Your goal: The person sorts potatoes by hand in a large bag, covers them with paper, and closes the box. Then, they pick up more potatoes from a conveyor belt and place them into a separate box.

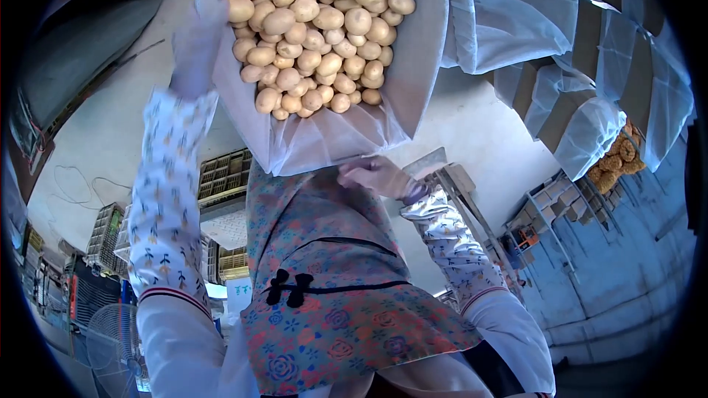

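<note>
A carton (424, 44) full of potatoes (317, 37) is in front of me, at the top of the view. A thin, translucent plastic liner (332, 136) covers its walls and folds over the near edge. Smeared by motion, my left hand (198, 51) is beside the carton's left wall; its fingers cannot be made out. At the near edge, just below the liner's rim, my right hand (377, 178) is closed with curled fingers. Whatever it may grip there is hidden. Patterned sleeve covers are on both forearms.
More lined cartons (516, 11) stand to the right, with net bags of round produce (618, 155) beyond them. Plastic crates (223, 177) are stacked behind me on the left, near a fan (114, 339). A metal rack (553, 206) holds boxes at the right.
</note>
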### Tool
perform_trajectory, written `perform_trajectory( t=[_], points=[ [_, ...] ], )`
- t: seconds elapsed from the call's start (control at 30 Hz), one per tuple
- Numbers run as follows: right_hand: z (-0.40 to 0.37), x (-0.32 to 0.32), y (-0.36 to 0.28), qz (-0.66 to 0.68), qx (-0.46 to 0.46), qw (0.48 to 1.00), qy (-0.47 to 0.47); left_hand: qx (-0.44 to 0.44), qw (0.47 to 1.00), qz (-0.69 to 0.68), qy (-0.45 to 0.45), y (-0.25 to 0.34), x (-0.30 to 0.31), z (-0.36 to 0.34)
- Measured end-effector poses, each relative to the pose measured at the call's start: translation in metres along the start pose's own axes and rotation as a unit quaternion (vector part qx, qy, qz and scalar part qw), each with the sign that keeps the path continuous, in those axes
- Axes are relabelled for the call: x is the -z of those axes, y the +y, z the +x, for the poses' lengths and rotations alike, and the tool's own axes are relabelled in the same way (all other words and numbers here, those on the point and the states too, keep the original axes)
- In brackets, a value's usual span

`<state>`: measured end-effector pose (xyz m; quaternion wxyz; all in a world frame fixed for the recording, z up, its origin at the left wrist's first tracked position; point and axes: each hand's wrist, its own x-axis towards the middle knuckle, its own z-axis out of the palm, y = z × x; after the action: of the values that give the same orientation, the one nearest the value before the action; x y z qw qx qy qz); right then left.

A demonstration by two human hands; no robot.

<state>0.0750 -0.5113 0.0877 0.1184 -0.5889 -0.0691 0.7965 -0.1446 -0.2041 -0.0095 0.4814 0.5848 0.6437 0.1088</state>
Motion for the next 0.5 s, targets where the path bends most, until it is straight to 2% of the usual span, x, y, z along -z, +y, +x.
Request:
perform_trajectory(
  t=[0.03,0.07,0.1,0.13,0.17,0.23,0.27,0.33,0.37,0.4,0.43,0.47,0.5],
  points=[
    [-0.004,-0.001,-0.028,-0.118,0.113,0.985,0.052,-0.038,0.986,0.161,0.026,-0.005,-0.007,0.017],
    [0.017,0.012,-0.04,-0.2,0.266,0.934,0.131,-0.059,0.97,0.233,0.041,-0.009,-0.009,0.02],
    [0.038,0.025,-0.053,-0.291,0.39,0.839,0.244,-0.078,0.948,0.304,0.06,-0.012,-0.009,0.023],
    [0.044,0.032,-0.1,-0.314,0.388,0.813,0.301,-0.08,0.951,0.291,0.068,-0.013,-0.008,0.023],
    [0.061,0.049,-0.144,-0.404,0.519,0.654,0.375,-0.071,0.957,0.269,0.075,-0.011,-0.008,0.023],
    [0.117,0.091,-0.182,-0.503,0.481,0.55,0.462,-0.041,0.972,0.216,0.088,-0.001,-0.007,0.02],
    [0.13,0.093,-0.2,-0.506,0.451,0.547,0.491,-0.019,0.978,0.186,0.093,0.002,-0.006,0.018],
    [0.135,0.061,-0.204,-0.528,0.324,0.557,0.553,-0.019,0.969,0.217,0.117,-0.004,-0.006,0.017],
    [0.136,0.053,-0.192,-0.527,0.335,0.551,0.554,-0.023,0.965,0.228,0.128,-0.005,-0.008,0.02],
    [0.138,0.056,-0.171,-0.537,0.401,0.531,0.518,-0.02,0.96,0.245,0.136,-0.006,-0.01,0.022],
    [0.136,0.049,-0.147,-0.557,0.411,0.538,0.481,-0.016,0.955,0.261,0.142,-0.008,-0.012,0.022],
    [0.131,0.031,-0.119,-0.583,0.38,0.565,0.443,-0.013,0.949,0.276,0.149,-0.009,-0.013,0.023],
    [0.122,0.014,-0.095,-0.556,0.366,0.628,0.403,-0.012,0.957,0.256,0.136,-0.01,-0.013,0.025]
  ],
)
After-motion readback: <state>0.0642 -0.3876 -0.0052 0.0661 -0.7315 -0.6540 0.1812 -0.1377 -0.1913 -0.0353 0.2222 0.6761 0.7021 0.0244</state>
